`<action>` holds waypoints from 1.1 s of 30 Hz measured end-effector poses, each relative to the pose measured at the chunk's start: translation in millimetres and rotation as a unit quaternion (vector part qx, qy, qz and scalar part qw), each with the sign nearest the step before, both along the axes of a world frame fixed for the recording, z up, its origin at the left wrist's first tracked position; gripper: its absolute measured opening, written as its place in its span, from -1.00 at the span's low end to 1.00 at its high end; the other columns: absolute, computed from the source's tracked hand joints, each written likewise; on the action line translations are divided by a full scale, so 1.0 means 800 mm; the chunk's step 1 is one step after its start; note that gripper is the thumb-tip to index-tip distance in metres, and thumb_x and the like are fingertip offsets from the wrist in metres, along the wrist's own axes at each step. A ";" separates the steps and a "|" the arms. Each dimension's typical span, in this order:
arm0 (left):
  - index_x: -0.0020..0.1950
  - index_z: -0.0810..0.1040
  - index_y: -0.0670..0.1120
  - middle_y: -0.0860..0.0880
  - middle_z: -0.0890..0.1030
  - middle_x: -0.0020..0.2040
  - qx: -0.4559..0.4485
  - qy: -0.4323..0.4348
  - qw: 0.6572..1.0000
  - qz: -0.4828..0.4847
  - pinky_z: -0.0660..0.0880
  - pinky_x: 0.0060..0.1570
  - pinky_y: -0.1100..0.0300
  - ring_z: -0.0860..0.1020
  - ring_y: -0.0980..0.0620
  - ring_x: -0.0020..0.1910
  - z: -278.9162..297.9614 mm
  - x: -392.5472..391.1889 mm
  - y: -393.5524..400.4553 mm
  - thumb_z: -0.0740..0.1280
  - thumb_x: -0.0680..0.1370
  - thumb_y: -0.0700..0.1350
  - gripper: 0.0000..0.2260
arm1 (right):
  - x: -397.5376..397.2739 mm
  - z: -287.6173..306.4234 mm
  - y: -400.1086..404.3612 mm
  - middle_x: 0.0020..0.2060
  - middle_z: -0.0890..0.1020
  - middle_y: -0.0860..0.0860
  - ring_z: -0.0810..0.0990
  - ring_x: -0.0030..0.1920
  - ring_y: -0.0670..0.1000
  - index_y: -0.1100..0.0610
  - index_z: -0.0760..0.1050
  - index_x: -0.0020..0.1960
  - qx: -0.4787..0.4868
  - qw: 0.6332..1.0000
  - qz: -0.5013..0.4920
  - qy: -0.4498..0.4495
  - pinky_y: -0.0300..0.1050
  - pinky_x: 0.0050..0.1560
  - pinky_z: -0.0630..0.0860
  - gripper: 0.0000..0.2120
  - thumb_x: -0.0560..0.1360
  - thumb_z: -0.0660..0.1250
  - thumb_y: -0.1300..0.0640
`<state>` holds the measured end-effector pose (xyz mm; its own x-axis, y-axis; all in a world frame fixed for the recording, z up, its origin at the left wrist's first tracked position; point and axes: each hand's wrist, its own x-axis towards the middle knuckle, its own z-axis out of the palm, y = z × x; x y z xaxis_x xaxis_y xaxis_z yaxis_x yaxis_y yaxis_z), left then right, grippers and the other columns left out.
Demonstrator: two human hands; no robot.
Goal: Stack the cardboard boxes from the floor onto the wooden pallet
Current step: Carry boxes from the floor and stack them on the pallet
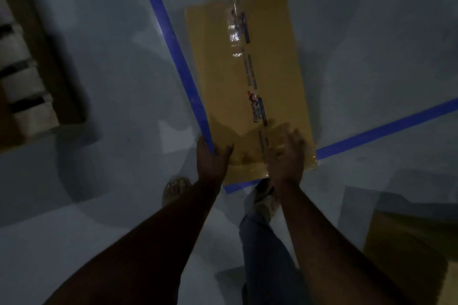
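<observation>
A long brown cardboard box (247, 77), sealed with printed clear tape down its middle, lies in the centre of the head view over the grey floor. My left hand (213, 156) grips its near left corner, thumb on top. My right hand (285, 153) rests on the near end of its top face, fingers spread and blurred. Whether the box touches the floor cannot be told. The wooden pallet (49, 57) shows at the far left edge, with dark slats and gaps.
Blue tape lines (171, 39) cross the floor, one along the box's left side and one (386, 126) running right. Another brown cardboard box (409, 250) sits at the lower right. My two feet (176, 188) stand just below the box.
</observation>
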<state>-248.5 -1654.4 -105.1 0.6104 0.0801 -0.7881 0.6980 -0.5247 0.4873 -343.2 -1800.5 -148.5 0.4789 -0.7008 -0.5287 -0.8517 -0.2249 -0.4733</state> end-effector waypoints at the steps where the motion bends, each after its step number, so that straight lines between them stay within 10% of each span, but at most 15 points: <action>1: 0.59 0.24 -0.09 -0.08 0.41 0.50 0.001 0.004 1.000 0.012 0.38 0.32 0.09 0.42 -0.11 0.43 -0.018 -0.001 -0.003 0.53 0.50 0.01 -0.24 | -0.006 -0.014 -0.012 0.60 0.28 0.14 0.20 0.60 0.24 0.13 0.35 0.56 -0.043 0.999 0.006 0.019 0.25 0.54 0.23 -0.35 0.52 0.42 0.10; 4: 0.44 0.39 -0.02 -0.05 0.56 0.36 -0.008 0.057 0.998 0.035 0.55 0.24 -0.13 0.56 -0.15 0.28 -0.067 -0.008 0.001 0.57 0.36 0.20 -0.26 | -0.020 -0.038 -0.044 0.64 0.15 0.13 0.11 0.63 0.21 0.11 0.05 0.66 -0.035 0.993 -0.043 0.108 0.29 0.57 0.06 -0.07 0.49 0.49 -0.09; 7: 0.40 0.46 0.00 -0.03 0.61 0.30 -0.042 0.138 0.987 0.069 0.63 0.12 -0.12 0.63 -0.12 0.17 -0.088 -0.018 0.008 0.56 0.22 0.39 -0.14 | -0.033 -0.047 -0.068 0.52 0.39 0.09 0.36 0.51 0.18 0.00 0.19 0.60 0.018 0.988 -0.101 0.118 0.28 0.54 0.19 0.00 0.32 0.51 -0.34; 12: 0.31 0.49 0.09 0.14 0.64 0.10 -0.083 0.108 0.988 0.075 0.57 -0.16 0.26 0.61 0.19 -0.01 -0.030 -0.011 0.011 0.52 0.50 0.08 -0.57 | -0.030 0.005 -0.071 0.36 0.51 0.06 0.50 0.33 0.10 0.04 0.38 0.50 0.066 0.990 -0.119 0.023 -0.11 0.26 0.41 -0.26 0.41 0.59 -0.06; 18: 0.41 0.49 0.02 0.04 0.68 0.20 -0.106 0.015 0.992 0.073 0.67 0.01 0.04 0.69 0.01 0.09 0.129 0.026 0.065 0.60 0.39 0.11 -0.36 | -0.007 0.157 -0.040 0.29 0.57 -0.18 0.55 0.27 -0.07 -0.11 0.41 0.50 0.144 0.981 -0.109 -0.077 -0.08 0.33 0.50 -0.34 0.46 0.56 -0.09; 24: 0.29 0.60 0.03 -0.06 0.72 0.12 -0.151 -0.074 0.980 0.106 0.67 -0.04 -0.07 0.71 -0.15 0.04 0.323 0.022 0.106 0.57 0.47 0.02 -0.58 | 0.032 0.357 -0.021 0.36 0.54 -0.10 0.52 0.32 -0.05 0.02 0.37 0.56 0.177 0.968 -0.111 -0.141 -0.21 0.23 0.47 -0.35 0.54 0.49 -0.01; 33: 0.50 0.44 0.08 -0.14 0.67 0.15 -0.115 -0.156 0.949 0.248 0.65 0.04 -0.22 0.66 -0.16 0.09 0.532 -0.051 0.262 0.58 0.28 0.35 -0.14 | 0.037 0.616 0.112 0.46 0.48 0.05 0.51 0.33 0.07 0.06 0.35 0.57 0.155 0.975 0.041 -0.154 -0.06 0.23 0.50 -0.37 0.56 0.46 -0.01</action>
